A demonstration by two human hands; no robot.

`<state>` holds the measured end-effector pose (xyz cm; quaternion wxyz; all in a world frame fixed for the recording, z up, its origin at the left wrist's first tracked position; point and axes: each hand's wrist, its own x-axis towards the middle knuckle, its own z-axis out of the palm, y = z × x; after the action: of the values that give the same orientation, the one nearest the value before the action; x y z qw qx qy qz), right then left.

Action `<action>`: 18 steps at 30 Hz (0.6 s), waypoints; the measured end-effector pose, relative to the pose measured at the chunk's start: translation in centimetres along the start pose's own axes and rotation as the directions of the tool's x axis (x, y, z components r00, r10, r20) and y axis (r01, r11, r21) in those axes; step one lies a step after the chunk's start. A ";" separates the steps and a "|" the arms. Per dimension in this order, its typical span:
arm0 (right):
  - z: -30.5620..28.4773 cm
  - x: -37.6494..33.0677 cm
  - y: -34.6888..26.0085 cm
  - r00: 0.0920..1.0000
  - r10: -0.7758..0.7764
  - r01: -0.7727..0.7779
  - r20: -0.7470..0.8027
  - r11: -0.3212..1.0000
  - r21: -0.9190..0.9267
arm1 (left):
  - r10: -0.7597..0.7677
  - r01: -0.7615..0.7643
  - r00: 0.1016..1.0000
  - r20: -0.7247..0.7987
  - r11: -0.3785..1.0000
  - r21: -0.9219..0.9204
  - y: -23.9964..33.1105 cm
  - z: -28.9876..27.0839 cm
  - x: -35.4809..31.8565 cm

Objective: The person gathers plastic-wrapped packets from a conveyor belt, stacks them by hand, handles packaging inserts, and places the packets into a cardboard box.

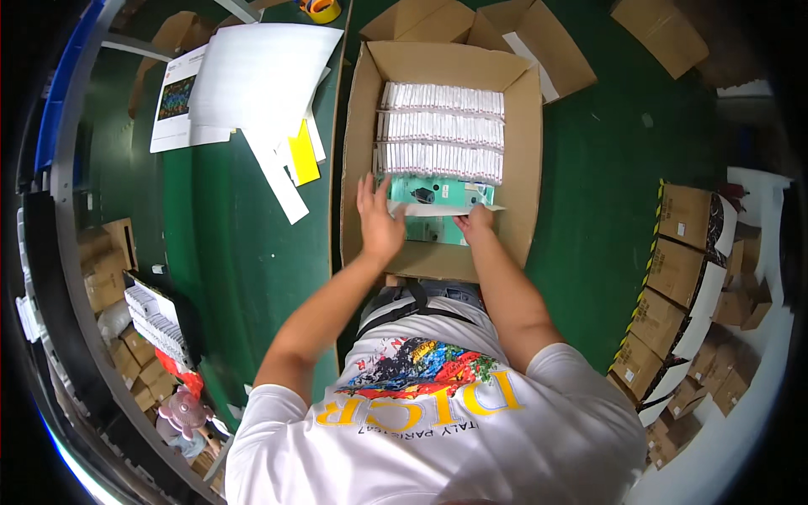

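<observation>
Holding teal packet (438, 195) flat inside cardboard box (523, 168), frame centre: our left hand (379, 220) open on its left edge, right hand (477, 224) gripping lower right; white packs (441, 128) stacked behind.

We see white paper sheets (252, 80), a yellow tape roll (321, 9), and stacked brown cardboard cartons (682, 252) on the green floor (589, 168).

Viewpoint: you look down from your head, over your own chest.
Facing: toward 12 o'clock, at the open carton (438, 160) on the green table (244, 252).
Nearness: close, at arm's reach.
Edges: fisheye bends stacked boxes (682, 278) at 3 o'clock.
</observation>
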<state>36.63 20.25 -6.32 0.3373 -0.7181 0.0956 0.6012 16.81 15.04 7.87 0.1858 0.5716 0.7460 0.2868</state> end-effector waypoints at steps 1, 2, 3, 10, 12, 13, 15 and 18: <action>0.1 1.3 0.1 1.000 0.007 -0.007 -0.005 1.000 -0.009 | -0.241 0.243 0.969 0.042 0.969 -0.046 -0.3 2.7 -0.9; 0.2 2.9 -0.1 0.997 -0.036 0.032 -0.063 0.998 -0.057 | -0.459 0.466 0.883 0.095 0.881 -0.081 -0.6 5.3 -1.4; 0.9 3.8 0.1 0.992 -0.090 0.078 -0.092 0.989 -0.128 | -0.645 0.648 0.760 0.082 0.740 -0.180 -1.2 6.8 -2.0; 2.9 4.8 0.8 0.969 -0.036 0.028 -0.244 0.999 -0.034 | -0.787 0.947 0.299 0.540 0.315 -0.067 -4.0 11.3 0.2; 1.7 6.6 1.2 0.958 -0.073 0.062 -0.276 0.997 -0.048 | -0.784 0.963 0.144 0.604 -0.030 -0.269 -2.5 12.2 2.7; 2.1 7.1 1.3 0.957 -0.108 0.091 -0.269 0.993 -0.076 | -0.849 0.954 0.105 0.518 -0.060 -0.292 -4.2 13.7 3.1; 1.8 7.9 1.0 0.961 -0.093 0.074 -0.260 0.994 -0.082 | -0.838 0.917 0.066 0.542 -0.163 -0.364 -5.9 15.0 4.0; 3.2 6.2 1.1 0.980 -0.051 0.016 -0.190 0.983 -0.184 | -0.934 0.930 0.063 0.352 -0.073 -0.361 -12.3 17.0 3.4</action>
<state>35.09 23.02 -12.61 0.2697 -0.8026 0.0607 0.5286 17.00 19.76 -12.85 0.4689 -0.1713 0.8249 0.2650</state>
